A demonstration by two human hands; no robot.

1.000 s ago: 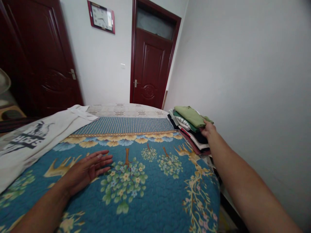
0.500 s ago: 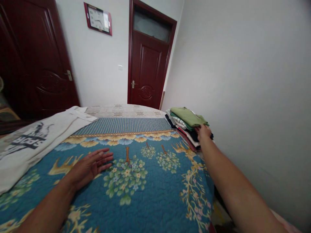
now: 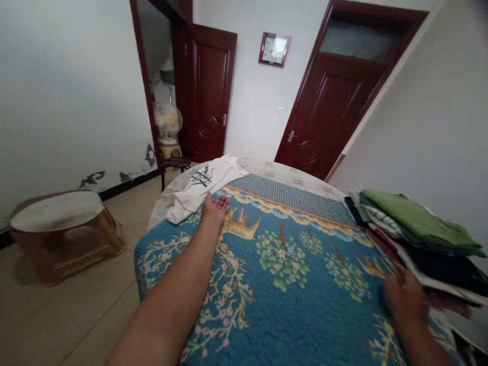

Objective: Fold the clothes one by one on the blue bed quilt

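Note:
A white shirt with dark print lies spread at the far left of the round table, over the edge of a blue patterned quilted cloth. My left hand is just in front of the shirt, fingers apart, holding nothing. On the right stands a stack of folded clothes, with a green garment on top and dark, white and reddish ones below. My right hand is blurred beside the near left side of the stack; its fingers are partly smeared, and whether it touches the stack is unclear.
A low wooden stool with a pale top stands on the floor at the left. Behind the table are a dark stool, a fan in a doorway and red doors. A wall borders the right side.
The view has swung left. My right hand has come away from the green garment, back toward me. My left hand has moved left, near the white shirt.

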